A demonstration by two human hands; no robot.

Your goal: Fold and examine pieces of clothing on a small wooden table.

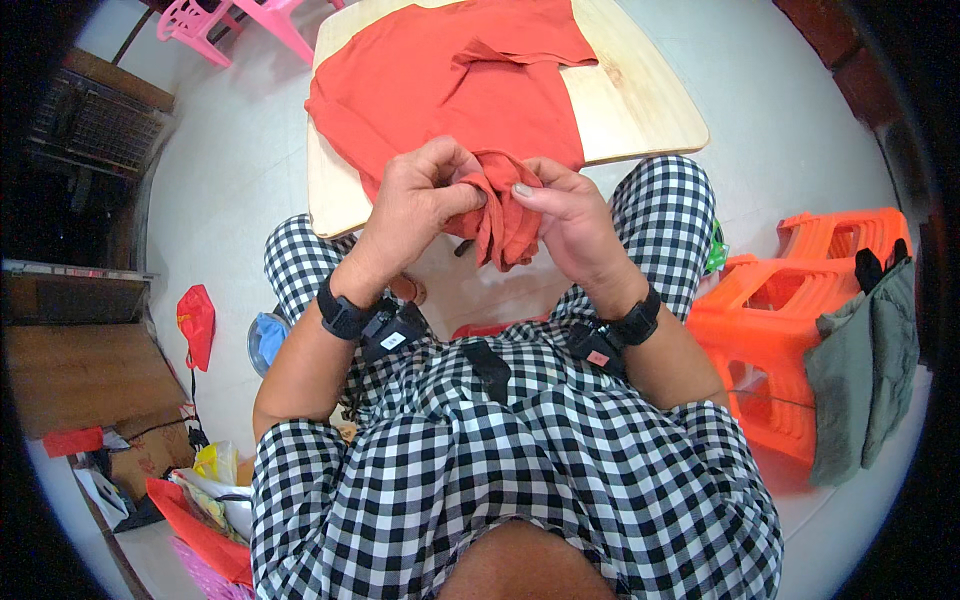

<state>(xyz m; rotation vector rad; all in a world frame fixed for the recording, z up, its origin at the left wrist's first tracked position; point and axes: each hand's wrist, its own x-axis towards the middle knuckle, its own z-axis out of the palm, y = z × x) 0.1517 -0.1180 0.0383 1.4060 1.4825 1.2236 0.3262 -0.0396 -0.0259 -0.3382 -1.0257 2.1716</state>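
Note:
A red-orange short-sleeved shirt lies over a pale wooden tabletop, its near end drawn off the edge towards me. My left hand pinches a gathered fold of that cloth between thumb and fingers. Opposite it, my right hand grips the same bunch, with the thumb lying on top. Between the two hands the bunched fabric hangs down in loose folds over my lap. Fingers and folds hide part of the cloth's edge. Each wrist wears a black strap with a small dark box.
Stacked orange plastic stools stand on my right, with a grey-green garment draped over them. On the left floor are a red bag, a basin with blue cloth and piled bags. Pink plastic chairs stand beyond the table.

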